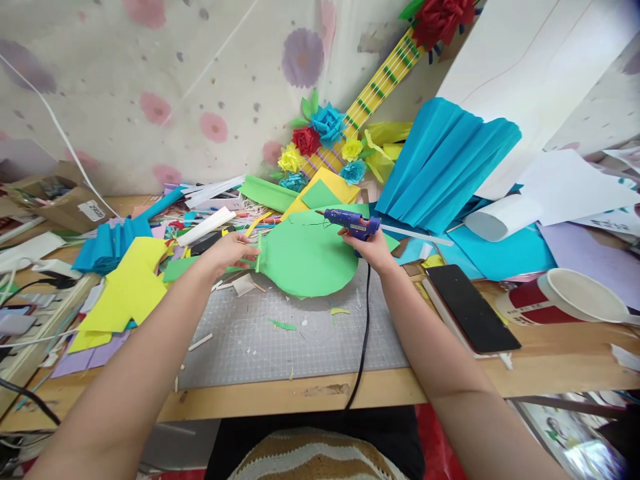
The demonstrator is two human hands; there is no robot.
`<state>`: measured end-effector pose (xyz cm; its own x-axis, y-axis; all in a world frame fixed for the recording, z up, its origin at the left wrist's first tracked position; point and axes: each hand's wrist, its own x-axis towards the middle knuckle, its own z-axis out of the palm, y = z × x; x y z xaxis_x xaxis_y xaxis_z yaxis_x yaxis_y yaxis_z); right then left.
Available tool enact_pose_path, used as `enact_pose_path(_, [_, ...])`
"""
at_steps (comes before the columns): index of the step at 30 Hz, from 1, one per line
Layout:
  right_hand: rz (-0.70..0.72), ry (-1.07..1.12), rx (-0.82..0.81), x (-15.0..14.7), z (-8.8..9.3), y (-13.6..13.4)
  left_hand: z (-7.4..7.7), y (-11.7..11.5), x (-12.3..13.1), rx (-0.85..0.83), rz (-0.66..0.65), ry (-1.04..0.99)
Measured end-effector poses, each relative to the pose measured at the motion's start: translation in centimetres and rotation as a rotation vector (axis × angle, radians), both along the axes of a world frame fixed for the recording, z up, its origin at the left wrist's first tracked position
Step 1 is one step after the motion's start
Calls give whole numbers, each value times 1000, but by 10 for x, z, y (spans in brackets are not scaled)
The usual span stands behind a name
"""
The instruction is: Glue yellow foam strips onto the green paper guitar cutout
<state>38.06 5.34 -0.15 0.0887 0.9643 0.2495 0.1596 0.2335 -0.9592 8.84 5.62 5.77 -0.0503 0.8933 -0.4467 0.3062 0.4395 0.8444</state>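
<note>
A blue hot glue gun (353,223) is gripped in my right hand (370,248), its nozzle pointing left and a pale glue stick jutting from its back end. Beneath it lies a large rounded green paper shape (310,260) on the grey cutting mat (300,347). At the shape's left end, the fingers of my left hand (234,253) are closed on a narrow green paper strip (259,252) standing crosswise there. The fingertips partly cover the spot where strip and shape meet. A black cord runs down from the glue gun over the table's front edge.
A black phone (473,308) and a red-and-white paper cup (565,298) stand at right. Pleated blue paper (445,167) leans behind. A flower-decorated yellow paper guitar (370,100) rests against the wall. Yellow paper pieces (125,287) and a power strip (45,327) are at left.
</note>
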Motion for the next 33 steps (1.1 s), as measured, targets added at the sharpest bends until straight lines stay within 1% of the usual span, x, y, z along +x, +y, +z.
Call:
enact_pose_path(5, [45,6,-44,-6,-8,-1,-3,8,16,-37,-34,78])
enact_pose_path(9, [47,-18,-94,-7,-20,3,-6,12,18,-36,-24,143])
enact_pose_path(12, [58,-9,-110,-6,-25,5,-6,13,19,-27,-16,168])
enact_pose_path(17, [75,-7,-103,-8,-21,4,-11,14,23,-2,14,193])
enact_pose_path(20, [74,33,-114,-10,-18,2,-14,16,23,3,25,216])
enact_pose_path(25, [63,84,-116,-11,-16,2,-17,17,22,-19,56,178])
enact_pose_path(30, [72,90,-105,-12,-13,1,-18,16,23,-13,21,279])
enact_pose_path(33, [74,91,-100,-12,-12,1,-18,15,23,-19,7,301])
